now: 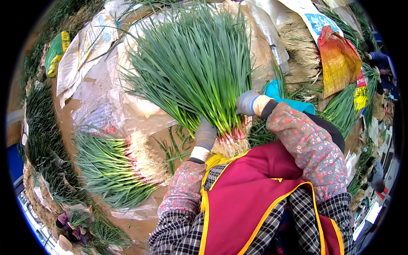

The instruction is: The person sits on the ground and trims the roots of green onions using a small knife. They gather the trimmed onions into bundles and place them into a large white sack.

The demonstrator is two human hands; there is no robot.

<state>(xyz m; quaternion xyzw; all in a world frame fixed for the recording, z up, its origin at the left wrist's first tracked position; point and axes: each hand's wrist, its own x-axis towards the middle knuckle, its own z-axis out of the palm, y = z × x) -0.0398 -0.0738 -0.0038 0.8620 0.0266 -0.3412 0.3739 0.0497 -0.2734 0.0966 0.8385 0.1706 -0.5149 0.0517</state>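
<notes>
A large bunch of leafy green plants with pinkish bulbs, resembling garlic chives or young scallions (194, 67), fans out in front of me, its pale roots against my yellow-edged maroon apron (251, 204). My left hand (205, 134), in a grey glove, is at the lower left side of the bunch, with fingers partly hidden among its stems. My right hand (250, 103), in a grey-blue glove, rests against the right side of the stems, just above the bulbs; its fingertips are partly hidden. To the left, a smaller bunch (118, 169) lies with its roots pointing right.
White plastic sacks (95, 95) lie beneath and left of the large bunch. A turquoise plastic item (296, 105) is beside my right sleeve. More rooted plants (299, 47) and an orange-yellow sack (339, 60) lie at the right. Co-workers (377, 175) appear near the rim.
</notes>
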